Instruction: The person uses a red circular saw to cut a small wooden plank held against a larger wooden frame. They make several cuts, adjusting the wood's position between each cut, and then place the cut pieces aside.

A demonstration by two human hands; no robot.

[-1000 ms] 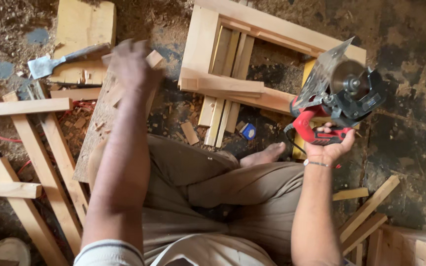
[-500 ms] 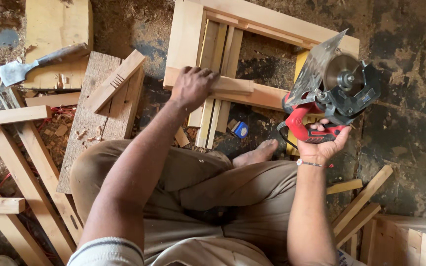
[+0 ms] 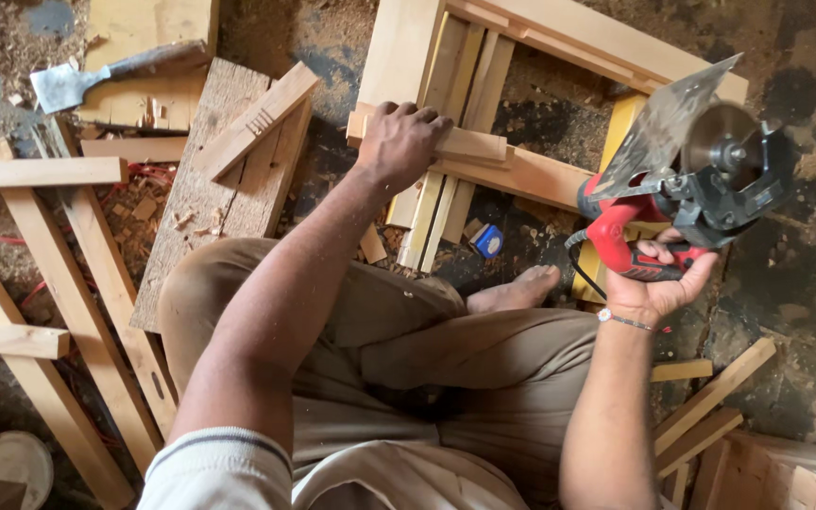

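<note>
My left hand (image 3: 399,142) rests with fingers curled on a short wooden strip (image 3: 469,144) that lies across the near rail of a pale wooden frame (image 3: 540,175) on the ground. My right hand (image 3: 658,283) grips the red handle of a circular saw (image 3: 687,179), held up off the floor at the right with its metal base plate and round blade turned up toward me. I sit cross-legged in tan trousers, one bare foot (image 3: 517,288) showing between my arms.
A grey plank (image 3: 205,203) with a short wood piece (image 3: 262,118) on it lies at left. A chisel (image 3: 96,76) rests on a yellow board at top left. Long wooden rails (image 3: 77,302) cross at the left; offcuts (image 3: 710,397) lie at lower right. A small blue object (image 3: 488,241) sits by my foot.
My left hand has moved right, from the short piece on the grey plank to the wooden strip on the frame. The saw stays raised in my right hand.
</note>
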